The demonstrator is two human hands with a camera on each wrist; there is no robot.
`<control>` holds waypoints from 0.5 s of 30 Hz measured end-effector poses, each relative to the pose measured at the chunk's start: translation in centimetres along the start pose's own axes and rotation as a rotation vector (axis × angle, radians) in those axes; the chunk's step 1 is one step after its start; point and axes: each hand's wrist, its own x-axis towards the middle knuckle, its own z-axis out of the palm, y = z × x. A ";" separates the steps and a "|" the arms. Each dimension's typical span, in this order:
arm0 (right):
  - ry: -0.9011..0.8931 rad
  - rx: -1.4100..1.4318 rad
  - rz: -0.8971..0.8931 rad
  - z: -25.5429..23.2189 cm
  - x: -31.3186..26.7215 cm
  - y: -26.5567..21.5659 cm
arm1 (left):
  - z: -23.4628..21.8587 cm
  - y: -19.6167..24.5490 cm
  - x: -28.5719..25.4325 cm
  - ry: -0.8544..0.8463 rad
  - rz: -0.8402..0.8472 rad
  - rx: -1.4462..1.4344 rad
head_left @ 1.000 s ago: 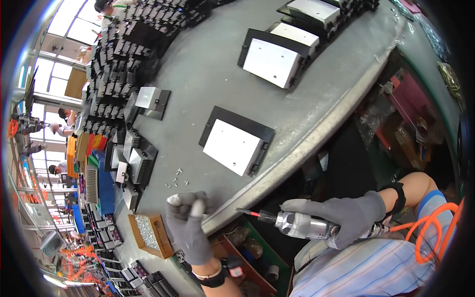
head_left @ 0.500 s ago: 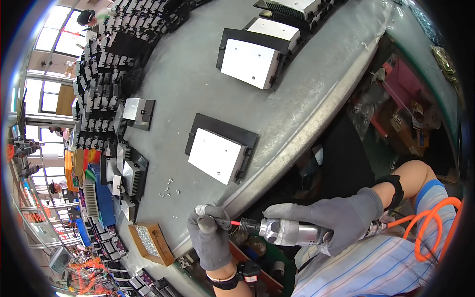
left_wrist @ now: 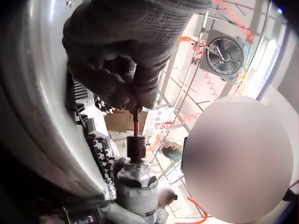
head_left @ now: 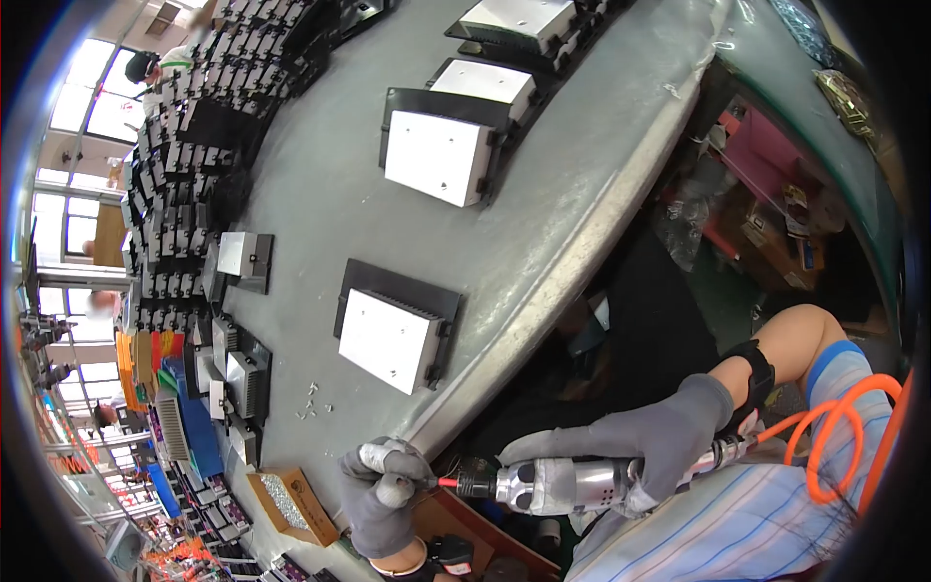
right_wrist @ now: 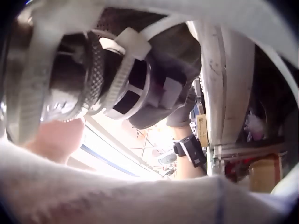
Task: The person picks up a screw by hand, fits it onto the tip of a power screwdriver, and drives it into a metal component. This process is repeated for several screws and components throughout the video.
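My gloved right hand [head_left: 659, 441] grips a silver air screwdriver [head_left: 567, 488], held level over my lap, its orange hose trailing behind. At its front a red-sleeved driver bit [left_wrist: 136, 127] points at my gloved left hand [head_left: 378, 495]. The left thumb and fingertips pinch the bit's end, as the left wrist view shows; any screw there is hidden by the fingers. Beyond the hands, on the grey table, lies a finned housing [head_left: 388, 339] with a white top and black flange. Several loose screws [head_left: 310, 403] lie left of it.
A cardboard box [head_left: 312, 512] of small screws stands left of the left hand. More white-topped housings [head_left: 438, 155] line the far table, and dense rows of black-and-silver units [head_left: 175, 194] fill the left. The table's pale edge [head_left: 543, 291] runs diagonally before me.
My left hand has moved from beside the loose screws to the bit's tip and now pinches there. The screwdriver has come slightly left and lower. The head view has shifted.
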 end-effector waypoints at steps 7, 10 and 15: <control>0.213 -0.145 0.065 -1.1 -2.7 -2.2 | 2.5 2.4 1.3 0.158 0.063 0.360; 0.302 -0.273 0.026 -2.0 -3.2 -2.9 | 2.8 3.4 3.0 0.179 0.325 1.091; 0.365 -0.348 0.129 -2.6 -2.9 -3.8 | 3.1 2.9 6.4 -0.002 0.456 1.484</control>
